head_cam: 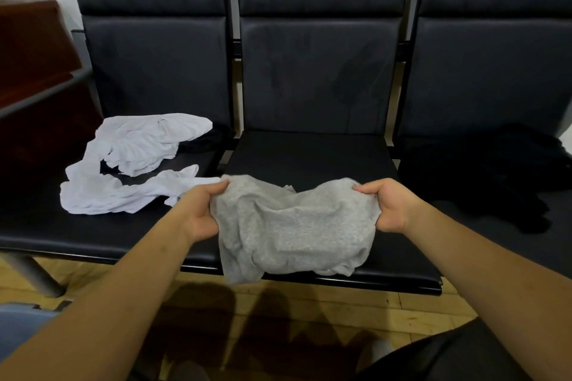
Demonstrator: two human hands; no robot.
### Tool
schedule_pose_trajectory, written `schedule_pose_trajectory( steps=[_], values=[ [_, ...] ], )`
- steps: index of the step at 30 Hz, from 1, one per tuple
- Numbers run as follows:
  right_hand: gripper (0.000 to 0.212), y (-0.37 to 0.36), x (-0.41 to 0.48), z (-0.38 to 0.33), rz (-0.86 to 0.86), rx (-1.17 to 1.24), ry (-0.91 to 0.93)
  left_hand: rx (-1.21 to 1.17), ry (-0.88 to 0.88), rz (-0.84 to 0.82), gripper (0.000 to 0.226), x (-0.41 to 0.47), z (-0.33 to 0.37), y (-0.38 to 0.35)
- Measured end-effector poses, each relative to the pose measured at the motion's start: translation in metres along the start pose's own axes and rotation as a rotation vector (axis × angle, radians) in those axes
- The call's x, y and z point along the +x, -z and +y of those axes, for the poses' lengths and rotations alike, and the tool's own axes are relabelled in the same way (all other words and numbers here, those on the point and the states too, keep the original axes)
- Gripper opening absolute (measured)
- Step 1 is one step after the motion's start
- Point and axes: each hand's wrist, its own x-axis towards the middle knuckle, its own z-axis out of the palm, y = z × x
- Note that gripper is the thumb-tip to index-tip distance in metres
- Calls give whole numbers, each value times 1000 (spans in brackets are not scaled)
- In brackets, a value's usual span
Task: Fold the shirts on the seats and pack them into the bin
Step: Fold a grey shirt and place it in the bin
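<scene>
Black seats (312, 161); both hands (202, 213) (388, 206) grip grey shirt (294, 226).

Both arms are bare. The left forearm (123, 281) runs up from the lower left corner to the left hand (201, 213), and the right forearm (483, 260) runs from the lower right edge to the right hand (393, 207). A black garment (458, 359) with a faint sheen covers the leg at bottom right. Beside it is a pale grey shape (376, 351), perhaps a shoe, too blurred to tell.

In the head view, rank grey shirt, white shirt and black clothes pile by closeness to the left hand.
1. grey shirt, gripped by the left hand.
2. white shirt, left seat.
3. black clothes pile, right seat.
</scene>
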Motion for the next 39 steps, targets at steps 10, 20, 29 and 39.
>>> schedule_pose_trajectory(
  steps=[10, 20, 29, 39],
  values=[
    [19, -27, 43, -126, 128, 221, 295, -37, -333, -36, 30, 42, 121, -53],
    [30, -68, 17, -325, 264, 55, 773, -215, -672, -254, 35, 27, 283, -140],
    [17, -33, 1, -219, 35, 160, 651, -40, -557, -189, 35, 24, 196, -85],
    [21, 52, 35, -8, 356, -538, -27, 792, -6, -63, 26, 42, 1, 20]
  ],
)
